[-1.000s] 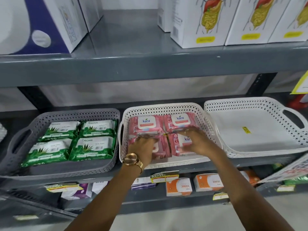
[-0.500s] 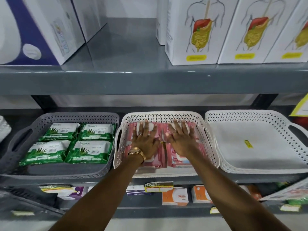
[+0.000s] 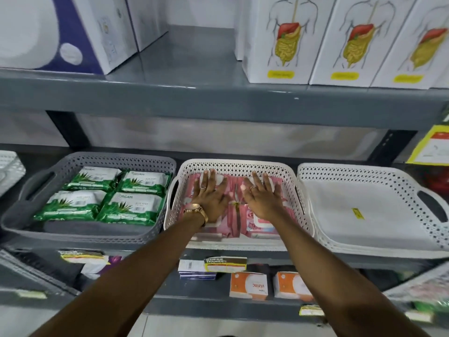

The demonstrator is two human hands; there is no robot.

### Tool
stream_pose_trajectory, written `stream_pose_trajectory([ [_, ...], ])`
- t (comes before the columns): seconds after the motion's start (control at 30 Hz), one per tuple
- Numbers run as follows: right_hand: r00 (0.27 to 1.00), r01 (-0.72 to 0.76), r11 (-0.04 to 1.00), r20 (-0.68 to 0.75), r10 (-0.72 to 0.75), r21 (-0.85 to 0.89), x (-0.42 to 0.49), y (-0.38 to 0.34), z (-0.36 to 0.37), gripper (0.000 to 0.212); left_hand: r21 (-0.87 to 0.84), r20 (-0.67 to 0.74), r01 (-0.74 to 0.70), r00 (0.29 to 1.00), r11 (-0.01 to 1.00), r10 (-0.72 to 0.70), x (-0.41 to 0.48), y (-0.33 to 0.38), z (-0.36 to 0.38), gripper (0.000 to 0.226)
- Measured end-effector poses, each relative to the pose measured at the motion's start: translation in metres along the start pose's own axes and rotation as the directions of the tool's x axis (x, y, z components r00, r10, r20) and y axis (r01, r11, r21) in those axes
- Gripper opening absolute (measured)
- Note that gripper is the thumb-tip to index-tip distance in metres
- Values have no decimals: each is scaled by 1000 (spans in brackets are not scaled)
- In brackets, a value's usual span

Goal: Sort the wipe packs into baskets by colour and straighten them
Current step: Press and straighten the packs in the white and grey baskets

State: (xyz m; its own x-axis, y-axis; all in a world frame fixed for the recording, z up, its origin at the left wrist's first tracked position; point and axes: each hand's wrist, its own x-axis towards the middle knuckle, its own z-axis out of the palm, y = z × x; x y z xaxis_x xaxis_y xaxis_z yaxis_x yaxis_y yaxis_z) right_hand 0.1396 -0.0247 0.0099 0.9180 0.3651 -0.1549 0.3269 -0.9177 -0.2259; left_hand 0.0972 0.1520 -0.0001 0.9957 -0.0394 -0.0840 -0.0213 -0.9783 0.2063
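Note:
Several pink wipe packs [image 3: 257, 226] lie flat in the middle white basket [image 3: 238, 165] on the shelf. My left hand [image 3: 210, 194], with a gold watch on the wrist, rests palm down on the left pink packs, fingers spread. My right hand [image 3: 262, 195] lies palm down on the right pink packs, fingers spread too. Neither hand grips anything. Several green wipe packs [image 3: 132, 205] sit in neat rows in the grey basket [image 3: 92, 235] to the left. My hands hide most of the far pink packs.
A white basket [image 3: 371, 249] with only a small yellow sticker stands at the right. White boxes [image 3: 277, 40] stand on the grey shelf above. Orange boxes [image 3: 249, 285] and price tags sit on the shelf below. Part of another white basket [image 3: 9, 169] shows at the far left.
My hands moved from the near pink packs to the far ones and flattened out, palms pressing down. The view has tilted slightly upward.

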Motion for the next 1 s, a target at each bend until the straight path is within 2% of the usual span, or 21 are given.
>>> stream_pose_trajectory([
  [0.07, 998, -56, 995, 1, 56, 80, -5, -9, -9, 58, -19, -59, -39, 998, 999, 38, -7, -4, -11, 60],
  [0.13, 991, -91, 981, -85, 106, 169, -10, -25, -17, 57, -25, -107, -70, 992, 997, 67, -18, -17, -29, 59],
  [0.23, 955, 49, 960, -295, 36, 277, -15, -78, -29, 42, -51, -197, -97, 977, 994, 86, -49, -66, -64, 48],
  [0.33, 932, 227, 880, -356, -72, 417, -28, -152, -34, 36, -78, -207, -24, 978, 997, 7, -81, -119, -95, 32],
  [0.4, 936, 292, 853, -312, -162, 433, -33, -210, -24, 34, -23, -140, 81, 987, 996, -84, -101, -167, -112, 28],
  [0.47, 958, 271, 867, -204, -201, 419, -32, -256, -5, 34, 0, -30, 179, 983, 984, -179, -116, -214, -120, 25],
  [0.53, 974, 221, 910, -131, -186, 352, -24, -287, 18, 36, 22, 52, 246, 968, 969, -247, -131, -257, -117, 26],
  [0.6, 982, 177, 945, -115, -150, 274, -16, -303, 34, 36, -1, 55, 283, 958, 959, -282, -140, -287, -107, 32],
  [0.7, 992, 110, 973, -79, -96, 201, -8, -313, 46, 32, -118, 21, 267, 964, 956, -267, -148, -307, -99, 39],
  [0.8, 997, 74, 961, -27, -69, 266, -10, -314, 51, 39, -96, 15, 220, 976, 971, -219, -151, -321, -95, 40],
  [0.9, 997, 78, 959, -22, -75, 273, -13, -315, 55, 40, -158, 28, 190, 982, 969, -188, -157, -331, -89, 44],
  [1.0, 996, 88, 959, -36, -81, 270, -13, -318, 55, 39, -70, -9, 189, 982, 980, -190, -158, -328, -85, 41],
])
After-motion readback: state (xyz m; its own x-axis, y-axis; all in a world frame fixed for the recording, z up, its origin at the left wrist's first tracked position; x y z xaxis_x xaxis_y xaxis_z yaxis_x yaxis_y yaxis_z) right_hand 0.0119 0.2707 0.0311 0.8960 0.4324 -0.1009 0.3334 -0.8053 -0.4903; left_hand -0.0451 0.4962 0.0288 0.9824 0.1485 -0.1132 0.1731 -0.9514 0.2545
